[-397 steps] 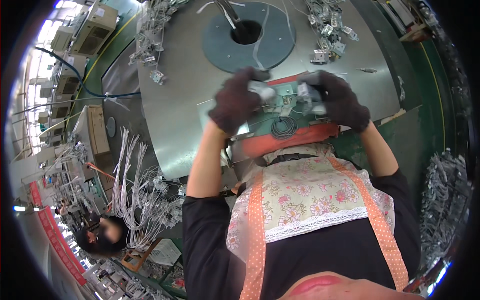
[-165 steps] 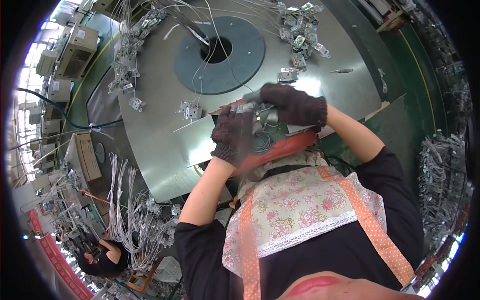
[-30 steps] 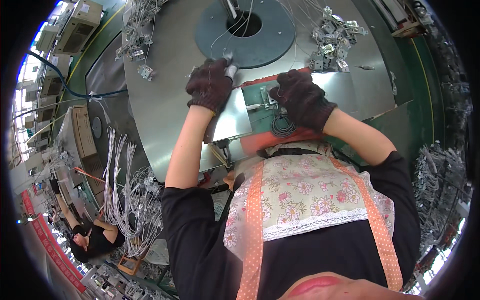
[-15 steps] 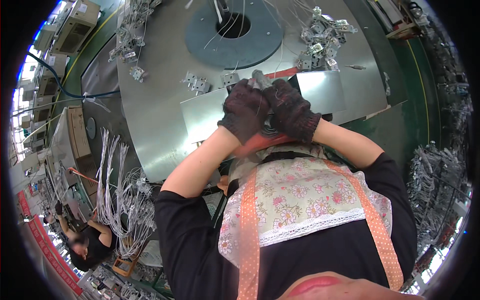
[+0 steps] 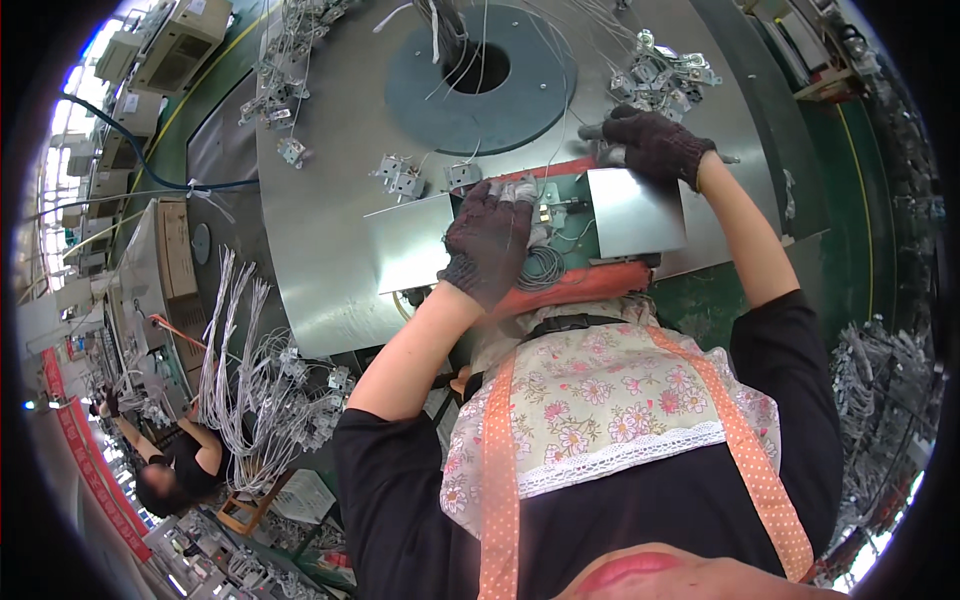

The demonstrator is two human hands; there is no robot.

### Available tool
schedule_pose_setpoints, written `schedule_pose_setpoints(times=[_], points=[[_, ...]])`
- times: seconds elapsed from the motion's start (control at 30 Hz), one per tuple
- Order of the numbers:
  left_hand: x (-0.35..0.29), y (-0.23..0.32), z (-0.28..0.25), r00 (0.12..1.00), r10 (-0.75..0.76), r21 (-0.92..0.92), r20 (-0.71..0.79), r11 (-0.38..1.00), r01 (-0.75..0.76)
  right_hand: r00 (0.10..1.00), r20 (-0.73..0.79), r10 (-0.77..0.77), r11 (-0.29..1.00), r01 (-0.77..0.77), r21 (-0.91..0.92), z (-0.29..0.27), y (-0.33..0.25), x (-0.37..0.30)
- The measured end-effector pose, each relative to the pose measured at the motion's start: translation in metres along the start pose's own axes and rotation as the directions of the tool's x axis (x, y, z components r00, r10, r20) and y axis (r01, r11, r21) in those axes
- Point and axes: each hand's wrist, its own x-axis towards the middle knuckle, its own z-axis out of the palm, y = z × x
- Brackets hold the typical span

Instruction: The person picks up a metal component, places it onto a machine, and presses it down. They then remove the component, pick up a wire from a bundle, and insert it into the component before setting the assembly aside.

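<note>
Both of my hands wear dark knitted gloves with pale grey fingertips. My left hand (image 5: pixel 488 235) is closed over the middle of a green work fixture (image 5: pixel 572 190), beside a small metal part with a connector (image 5: pixel 548 213); what its fingers hold is hidden. A coil of thin grey cable (image 5: pixel 541 268) lies just right of that hand. Out to the right, my right hand (image 5: pixel 655 145) reaches above a shiny metal plate (image 5: pixel 638 212), by the near edge of a pile of small metal boxes (image 5: pixel 660 75). Its fingers are apart, and nothing shows between them.
Another shiny plate (image 5: pixel 412 240) lies left of the fixture. A red padded roll (image 5: pixel 575 287) runs along its near side. Beyond sits a blue-grey disc (image 5: pixel 410 95) with a central hole and wires. Loose metal boxes (image 5: pixel 400 178) and a pointed tool (image 5: pixel 730 158) rest on the metal table.
My right hand has left my left hand and moved right and away toward the pile of metal boxes. The cable coil and connector part between the plates are now uncovered. The view has shifted slightly.
</note>
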Motion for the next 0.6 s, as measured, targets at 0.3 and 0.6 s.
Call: schedule_pose_setpoints(times=[0.3,0.6], points=[[-0.006,-0.003,0.006,1.000,0.006,-0.010,-0.015,1.000,-0.006,0.977,-0.212,-0.038,0.891,-0.064,-0.450,0.028,0.072,0.000],[-0.003,-0.003,0.007,0.999,-0.006,-0.018,-0.032,1.000,0.005,0.868,-0.371,-0.328,0.822,0.070,-0.565,-0.007,0.071,-0.059]])
